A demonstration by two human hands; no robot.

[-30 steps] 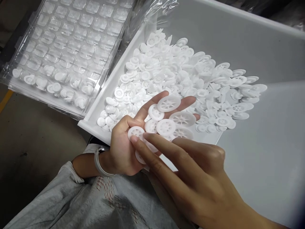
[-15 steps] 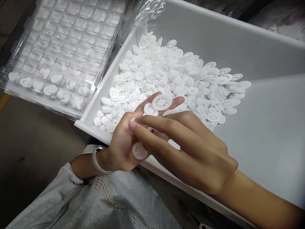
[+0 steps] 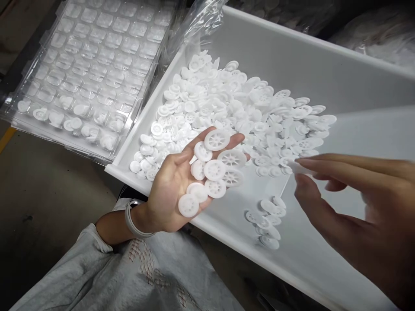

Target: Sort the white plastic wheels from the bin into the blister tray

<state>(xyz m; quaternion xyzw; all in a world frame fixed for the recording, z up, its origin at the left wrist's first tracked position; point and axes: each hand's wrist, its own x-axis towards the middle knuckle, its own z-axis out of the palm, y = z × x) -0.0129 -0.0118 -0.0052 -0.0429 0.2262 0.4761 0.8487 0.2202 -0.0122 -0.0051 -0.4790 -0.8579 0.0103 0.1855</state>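
Observation:
My left hand [image 3: 168,185] is palm up over the near left edge of the white bin [image 3: 350,69], fingers stretched out. Several white plastic gears [image 3: 214,169] with spoked middles lie spread on its palm and fingers. Off to the right, my right hand [image 3: 363,203] pinches a small white plastic gear [image 3: 304,167] between thumb and fingers, seen nearly edge-on. Beyond the hands a large heap of white gears [image 3: 233,95] fills the bin's left side. A smaller group of gears [image 3: 266,220] sits on the bin floor between my hands.
Left of the bin, a stack of clear plastic trays [image 3: 87,67] has rows of pockets, with white parts in the lowest rows. A clear plastic bag [image 3: 205,19] hangs over the bin's far left corner. More bagged things [image 3: 382,36] lie behind the bin.
My right hand has moved right, away from my left palm, and now has a small gear in its fingertips. The gears on my left palm are uncovered.

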